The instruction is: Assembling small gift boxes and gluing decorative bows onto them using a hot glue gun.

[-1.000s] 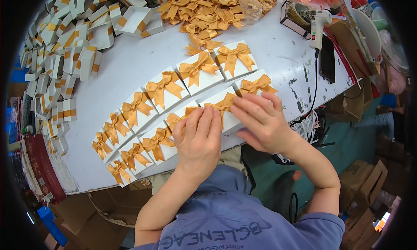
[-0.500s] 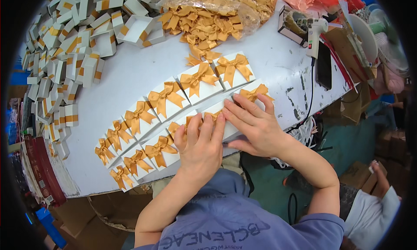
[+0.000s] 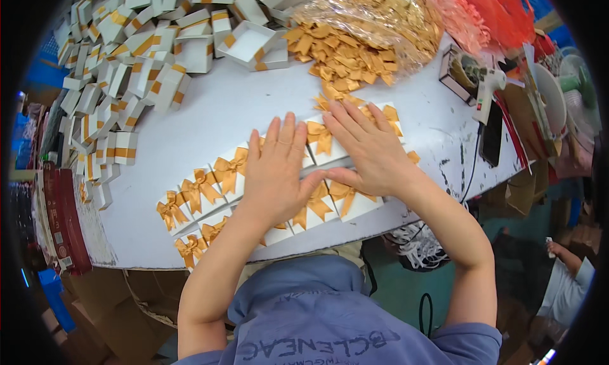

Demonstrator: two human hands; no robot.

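Note:
Two curved rows of small white gift boxes with gold satin bows stand on the table. My left hand (image 3: pixel 277 165) lies flat over boxes in the middle of both rows, fingers stretched out and hiding some bows. Over the right end of the back row, my right hand (image 3: pixel 369 150) is spread, its thumb reaching toward the left thumb. A back-row gold bow (image 3: pixel 200 188) shows left of my left hand. Below my hands, a front-row white box (image 3: pixel 358 206) carries another bow. Neither hand grips anything.
Many white box parts with gold bands are heaped at the far left, including an open box (image 3: pixel 247 44). Loose gold bows (image 3: pixel 342 54) spill from a clear plastic bag (image 3: pixel 406 22). A white glue gun (image 3: pixel 487 92) and black phone (image 3: pixel 490 139) lie at right.
Both hands have moved from the front row to farther over the back row, with fingers straightened. The whole view has shifted, so the table's things appear farther right.

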